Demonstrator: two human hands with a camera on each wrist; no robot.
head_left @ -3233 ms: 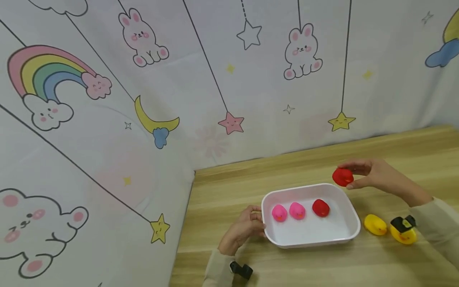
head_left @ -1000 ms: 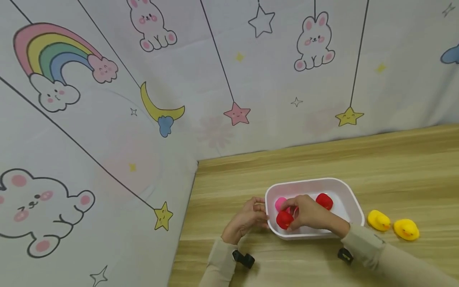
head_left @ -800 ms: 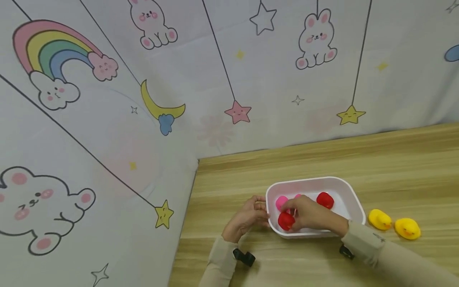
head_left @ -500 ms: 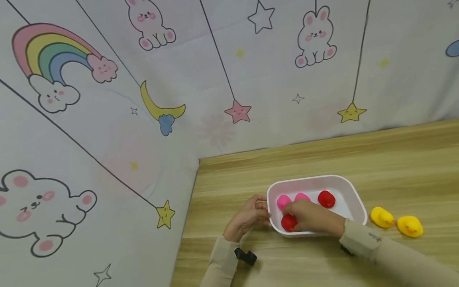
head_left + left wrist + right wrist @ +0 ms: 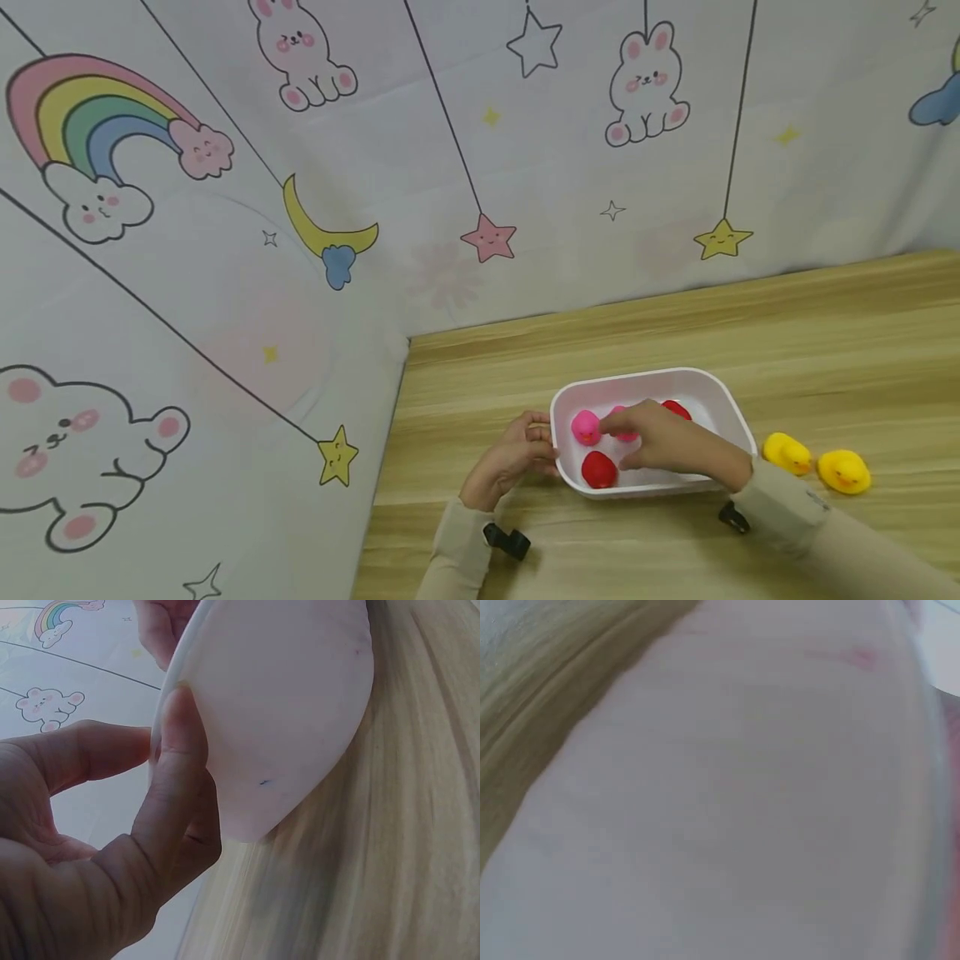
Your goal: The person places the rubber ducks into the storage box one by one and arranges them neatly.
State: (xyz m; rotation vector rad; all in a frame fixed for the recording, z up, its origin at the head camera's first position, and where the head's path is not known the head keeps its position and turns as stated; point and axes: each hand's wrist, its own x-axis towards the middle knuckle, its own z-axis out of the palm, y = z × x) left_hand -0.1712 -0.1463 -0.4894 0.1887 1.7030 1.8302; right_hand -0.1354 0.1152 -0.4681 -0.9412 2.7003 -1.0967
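My left hand (image 5: 510,462) pinches the left rim of a white plastic tray (image 5: 637,380); in the left wrist view, thumb and index finger grip that rim. Over the inside of the tray, my right hand (image 5: 671,437) has its thumb and fingers spread, with nothing between them. Just left of its thumb, a red rubber duck (image 5: 598,471) sits in the front left corner. Behind it is a pink rubber duck (image 5: 586,427). A second pink duck (image 5: 628,436) and another red duck (image 5: 677,408) are partly covered by the right hand. The tray's outer wall (image 5: 727,795) fills the right wrist view.
Two yellow rubber ducks (image 5: 844,472) stand side by side on the wooden table (image 5: 480,375), right of the tray. A printed cloth backdrop (image 5: 555,167) rises behind the table and along its left side.
The right hand has brought a red duck from the tray's right side into the front left corner and let go of it, its fingers now apart. The left hand has stayed on the rim.
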